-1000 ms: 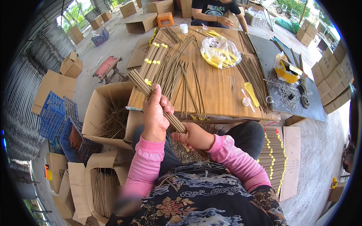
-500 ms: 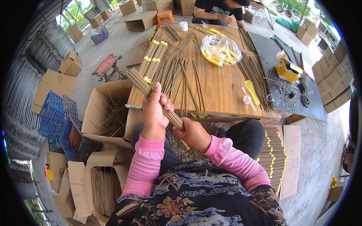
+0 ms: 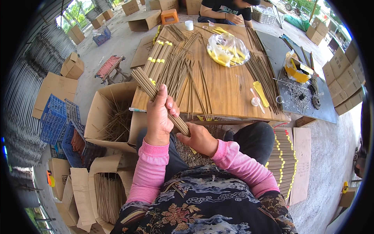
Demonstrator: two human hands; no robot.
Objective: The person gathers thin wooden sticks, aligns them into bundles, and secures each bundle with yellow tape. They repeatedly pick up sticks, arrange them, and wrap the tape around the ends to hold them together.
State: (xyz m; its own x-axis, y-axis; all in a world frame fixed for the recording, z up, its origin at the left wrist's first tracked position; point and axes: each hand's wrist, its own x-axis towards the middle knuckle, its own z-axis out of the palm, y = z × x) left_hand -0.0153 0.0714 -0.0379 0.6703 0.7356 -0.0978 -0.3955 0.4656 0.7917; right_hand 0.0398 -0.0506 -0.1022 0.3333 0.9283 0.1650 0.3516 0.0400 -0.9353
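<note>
A bundle of thin brown incense sticks (image 3: pixel 144 82) slants between my hands above my lap, its far end pointing up and left. My left hand (image 3: pixel 160 117) is wrapped round its middle, thumb lying along the top. Closed about the near end is my right hand (image 3: pixel 199 139), which covers the tips. Just beyond, on the wooden table (image 3: pixel 230 99), lie banded bundles (image 3: pixel 157 60) with yellow paper strips, and many loose sticks (image 3: pixel 183 74) spread beside them.
A plastic bag with yellow strips (image 3: pixel 228 50) sits mid-table. Left of me stand an open carton of broken sticks (image 3: pixel 117 121), blue crates (image 3: pixel 54 121) and a carton of sticks (image 3: pixel 109 195). Finished bundles (image 3: pixel 281 156) lie at right. Across the table sits another person (image 3: pixel 226 13).
The bundle and both hands stay nearly in place, the right hand edging slightly left along the near end. The view has shifted a little.
</note>
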